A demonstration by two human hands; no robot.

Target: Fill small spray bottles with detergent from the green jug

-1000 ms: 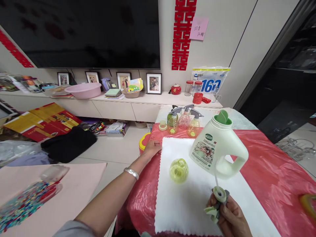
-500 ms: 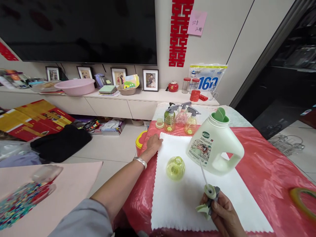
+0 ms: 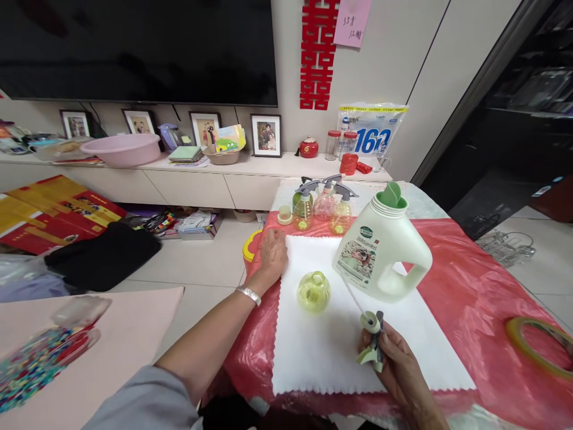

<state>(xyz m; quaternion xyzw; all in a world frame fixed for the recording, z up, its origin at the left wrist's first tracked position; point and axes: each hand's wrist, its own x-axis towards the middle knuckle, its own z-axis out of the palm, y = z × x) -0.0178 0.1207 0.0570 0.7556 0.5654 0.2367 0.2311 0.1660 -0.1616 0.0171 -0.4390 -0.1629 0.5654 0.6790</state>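
My right hand (image 3: 398, 358) grips a spray pump head (image 3: 373, 343) in grey and pale green, its thin dip tube pointing up and left toward the big jug. Left of it, a round yellow-green bottle (image 3: 314, 292) stands on the white cloth (image 3: 322, 364) with its neck uncapped. My left hand (image 3: 274, 254) lies on the red plastic sheet beside the cloth's left edge, back of the hand up, holding nothing visible. A large pale green detergent jug (image 3: 380, 245) stands behind the pump head, with a green piece (image 3: 393, 194) in its mouth.
Several small spray bottles (image 3: 303, 215) and a pale green cap (image 3: 285, 215) stand at the table's back. A roll of tape (image 3: 519, 343) lies on the red sheet (image 3: 452, 257) at right. Left, a pink-covered surface (image 3: 129, 334) holds colourful small pieces. A low cabinet (image 3: 188, 185) runs along the wall.
The view has shifted slightly. My left hand has turned, its thumb no longer reaching out over the cloth's edge. The pump head has tilted in my right hand.
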